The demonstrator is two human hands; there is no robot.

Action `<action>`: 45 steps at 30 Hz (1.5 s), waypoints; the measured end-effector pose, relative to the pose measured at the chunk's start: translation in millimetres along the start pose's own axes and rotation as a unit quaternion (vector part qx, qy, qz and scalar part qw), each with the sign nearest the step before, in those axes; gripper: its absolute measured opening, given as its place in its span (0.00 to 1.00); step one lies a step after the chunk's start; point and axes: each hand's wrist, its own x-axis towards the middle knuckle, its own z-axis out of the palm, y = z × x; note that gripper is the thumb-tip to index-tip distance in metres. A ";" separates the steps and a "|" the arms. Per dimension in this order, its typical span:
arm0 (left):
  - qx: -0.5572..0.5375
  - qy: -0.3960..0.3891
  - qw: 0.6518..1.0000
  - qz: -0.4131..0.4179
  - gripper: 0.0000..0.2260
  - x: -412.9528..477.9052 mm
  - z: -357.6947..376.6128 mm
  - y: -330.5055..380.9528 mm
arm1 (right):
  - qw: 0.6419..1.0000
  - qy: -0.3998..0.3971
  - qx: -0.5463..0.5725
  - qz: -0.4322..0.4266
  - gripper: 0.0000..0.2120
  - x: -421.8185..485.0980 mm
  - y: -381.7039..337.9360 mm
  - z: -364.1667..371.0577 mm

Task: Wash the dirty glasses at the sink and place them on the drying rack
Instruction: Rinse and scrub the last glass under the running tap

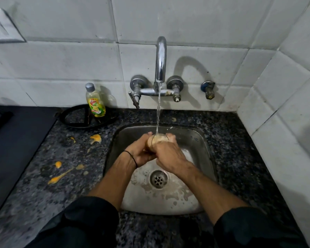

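Drinking glass (157, 140): held over the steel sink (200, 140), above the back half of the basin and clear of its floor. The mouth faces up towards the tap. The inside looks cloudy and brownish.

Left hand (140, 153): fingers curled round the glass from the left side, gripping it. A thin black band (132, 157) sits on the wrist.

Right hand (168, 155): wrapped round the glass from the right, fingers closed on it, with fingertips (171, 137) showing at the far rim. The two hands touch each other below the glass.

Water stream (158, 108): running from the chrome tap (161, 58) and landing at the mouth of the glass.

Drain (158, 179): near the basin centre, with pale murky film and suds on the floor around it.

Granite counter (227, 140): orange spill marks (95, 138) lie left of the sink. A dish soap bottle (95, 102) stands on a black ring stand (73, 120) at the back left, against the white wall tiles (61, 65). An angle valve (208, 90) is fixed to the wall right of the tap.
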 end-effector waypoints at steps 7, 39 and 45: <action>-0.041 0.018 0.998 0.036 0.14 -1.3 0.8 -3.7 | 0.994 0.006 0.108 0.011 0.07 13.7 -8.4 -5.1; -0.069 0.046 0.994 0.072 0.08 7.7 -0.9 -21.6 | 0.870 -0.014 0.476 0.131 0.29 7.4 -10.0 12.2; 0.015 0.068 0.997 0.015 0.18 11.1 -7.3 -7.2 | 0.996 0.015 0.084 -0.009 0.27 -6.9 -4.0 11.8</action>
